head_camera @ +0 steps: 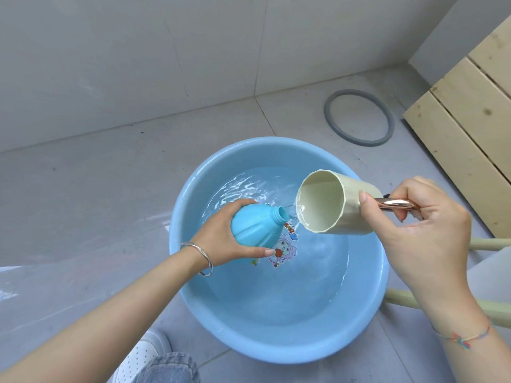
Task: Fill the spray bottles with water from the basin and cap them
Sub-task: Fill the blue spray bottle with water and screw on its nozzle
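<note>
A light blue basin (193, 308) stands on the floor, holding water over a cartoon sticker on its bottom. My left hand (221, 239) grips an uncapped turquoise spray bottle (257, 225), tilted over the water with its neck pointing right. My right hand (420, 225) holds a cream cup (320, 205) by its copper-coloured handle, tipped on its side with the mouth beside the bottle's neck. A thin stream of water runs from the cup's lip near the neck. No cap or spray head is in view.
A grey rubber ring (359, 117) lies on the tiled floor behind the basin. A pale wooden slatted panel (470, 128) leans at the right. Cream tubular legs (414, 299) show under my right forearm. A white shoe (143, 355) and denim knee are at the bottom.
</note>
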Motion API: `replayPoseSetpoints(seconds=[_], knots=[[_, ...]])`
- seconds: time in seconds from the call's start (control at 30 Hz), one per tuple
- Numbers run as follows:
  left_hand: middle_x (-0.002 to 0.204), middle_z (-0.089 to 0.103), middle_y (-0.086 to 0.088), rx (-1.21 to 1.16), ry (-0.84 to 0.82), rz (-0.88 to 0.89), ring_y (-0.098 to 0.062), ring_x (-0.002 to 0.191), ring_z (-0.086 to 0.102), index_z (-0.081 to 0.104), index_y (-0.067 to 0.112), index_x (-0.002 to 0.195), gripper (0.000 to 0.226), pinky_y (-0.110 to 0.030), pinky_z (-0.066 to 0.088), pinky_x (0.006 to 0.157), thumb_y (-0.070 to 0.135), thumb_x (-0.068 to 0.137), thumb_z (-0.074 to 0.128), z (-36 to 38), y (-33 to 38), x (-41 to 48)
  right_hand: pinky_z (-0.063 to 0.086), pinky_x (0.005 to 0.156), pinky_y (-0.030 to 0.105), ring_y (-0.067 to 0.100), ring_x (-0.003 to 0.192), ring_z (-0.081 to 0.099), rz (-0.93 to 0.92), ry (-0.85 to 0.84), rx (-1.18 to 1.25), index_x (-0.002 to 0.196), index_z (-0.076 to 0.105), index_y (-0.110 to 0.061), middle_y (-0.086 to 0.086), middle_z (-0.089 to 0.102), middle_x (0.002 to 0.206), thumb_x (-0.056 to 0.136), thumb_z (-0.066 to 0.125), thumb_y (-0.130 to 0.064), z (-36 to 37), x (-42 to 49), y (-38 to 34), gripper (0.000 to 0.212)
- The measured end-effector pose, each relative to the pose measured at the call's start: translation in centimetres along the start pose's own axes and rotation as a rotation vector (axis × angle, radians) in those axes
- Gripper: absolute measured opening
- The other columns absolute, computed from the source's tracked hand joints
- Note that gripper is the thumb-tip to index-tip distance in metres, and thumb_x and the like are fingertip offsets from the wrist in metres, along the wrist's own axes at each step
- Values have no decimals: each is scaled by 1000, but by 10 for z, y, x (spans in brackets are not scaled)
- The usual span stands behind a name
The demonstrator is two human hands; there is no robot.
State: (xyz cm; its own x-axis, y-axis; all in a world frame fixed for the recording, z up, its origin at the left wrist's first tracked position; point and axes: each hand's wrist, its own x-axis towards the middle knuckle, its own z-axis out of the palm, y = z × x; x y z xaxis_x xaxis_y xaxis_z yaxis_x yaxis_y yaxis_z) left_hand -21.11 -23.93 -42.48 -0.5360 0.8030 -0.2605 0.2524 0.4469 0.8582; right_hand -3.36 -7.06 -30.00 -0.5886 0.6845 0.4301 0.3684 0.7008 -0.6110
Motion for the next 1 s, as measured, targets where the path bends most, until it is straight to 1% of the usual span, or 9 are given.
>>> replayPoseSetpoints(seconds=[0.17, 0.27, 0.33, 0.43, 0.5, 0.7, 0.83, 0.93, 1.0], knots=[[113, 57, 25, -26, -15, -2, 5, 104, 56, 49, 47, 116, 84, -17, 46, 89, 69, 41, 81, 1, 3, -1, 29, 58, 19, 14, 62, 39, -44, 9, -28, 56, 40, -7, -3, 39, 57, 77, 69, -19, 0, 2, -4, 38], [114, 57, 24, -28, -12, -18, 4, 104, 56, 49, 47, 118, 88, -19, 47, 89, 70, 40, 81, 1, 1, -1, 28, 60, 18, 12, 63, 38, -77, 13, -46, 56, 38, -11, -8, 37, 57, 77, 70, -19, 0, 2, -6, 39], [114, 57, 24, -24, -7, -24, 4, 104, 56, 48, 46, 118, 89, -19, 47, 89, 71, 39, 80, 2, 1, -1, 28, 62, 18, 15, 62, 34, -99, 15, -58, 57, 37, -14, -9, 37, 57, 77, 70, -19, 0, 3, -9, 39], [112, 58, 25, -23, -10, -31, 6, 102, 56, 48, 47, 117, 87, -18, 47, 88, 71, 40, 80, 2, 2, -1, 26, 61, 27, 19, 63, 29, -130, 21, -78, 59, 34, -18, -10, 37, 58, 77, 71, -17, 1, 5, -12, 41], [111, 58, 26, -28, -13, -25, 6, 102, 56, 49, 46, 116, 86, -17, 46, 87, 70, 40, 80, 2, 3, -1, 25, 63, 29, 19, 64, 28, -147, 23, -88, 59, 34, -19, -9, 36, 58, 77, 71, -17, 1, 5, -14, 41], [110, 58, 26, -24, -22, -24, 6, 101, 56, 50, 47, 116, 83, -16, 45, 85, 69, 42, 81, 3, 3, -2, 26, 65, 28, 20, 64, 28, -187, 27, -130, 57, 38, -13, 1, 36, 56, 78, 70, -20, 3, 4, -14, 39], [109, 58, 26, -37, -26, -35, 10, 99, 55, 49, 49, 113, 79, -9, 42, 80, 61, 45, 87, 3, 4, -3, 25, 68, 28, 19, 64, 27, -230, 28, -156, 56, 40, -10, 0, 35, 57, 79, 68, -21, 4, 4, -16, 38], [110, 58, 25, -26, -23, -40, 8, 101, 55, 49, 46, 117, 86, -14, 44, 85, 69, 41, 81, 3, 4, -3, 24, 68, 28, 18, 65, 27, -267, 30, -168, 56, 41, -8, -1, 33, 58, 79, 68, -20, 5, 5, -17, 37], [109, 58, 26, -24, -25, -44, 8, 101, 56, 49, 47, 116, 85, -15, 45, 85, 68, 41, 82, 4, 5, -3, 24, 68, 29, 19, 65, 28, -286, 33, -182, 56, 41, -6, 1, 34, 57, 80, 68, -19, 6, 5, -17, 38]])
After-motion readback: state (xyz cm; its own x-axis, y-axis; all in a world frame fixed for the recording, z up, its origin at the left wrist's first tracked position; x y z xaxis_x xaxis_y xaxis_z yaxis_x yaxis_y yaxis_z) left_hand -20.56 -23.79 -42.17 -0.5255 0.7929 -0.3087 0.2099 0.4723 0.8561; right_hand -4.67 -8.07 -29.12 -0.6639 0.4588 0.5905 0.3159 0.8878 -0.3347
